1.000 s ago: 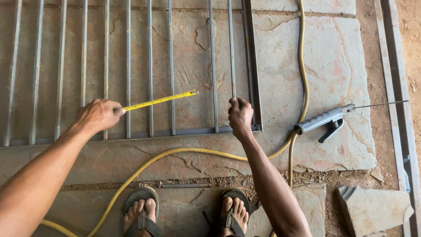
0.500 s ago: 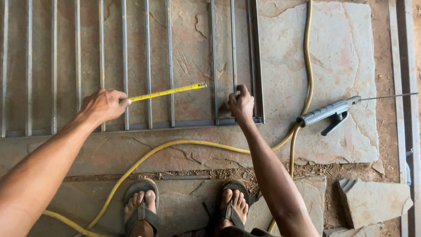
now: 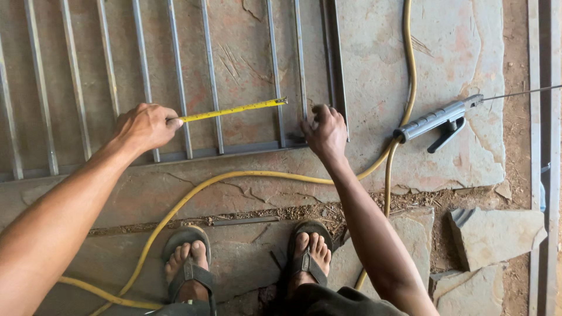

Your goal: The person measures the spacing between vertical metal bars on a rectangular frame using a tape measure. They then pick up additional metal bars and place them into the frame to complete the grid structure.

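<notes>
A grey metal grille [image 3: 211, 76] of thin upright bars lies flat on the stone paving. My left hand [image 3: 143, 126] is closed around a tape measure, and its yellow blade [image 3: 234, 109] reaches right across the bars, its tip near the second bar from the right. At the grille's lower right corner my right hand [image 3: 325, 130] grips one upright bar [image 3: 301, 64] just above the bottom rail [image 3: 234, 149].
A grey welding electrode holder [image 3: 436, 120] with a thin rod lies on the paving to the right, fed by a yellow cable [image 3: 234, 175] that loops past my sandalled feet [image 3: 307, 254]. Long steel bars [image 3: 541, 117] lie along the right edge. Loose stone slabs [image 3: 497, 231] sit lower right.
The view has shifted slightly over the grille. My left hand and the tape blade sit a little further left of my right hand, which still grips the bar.
</notes>
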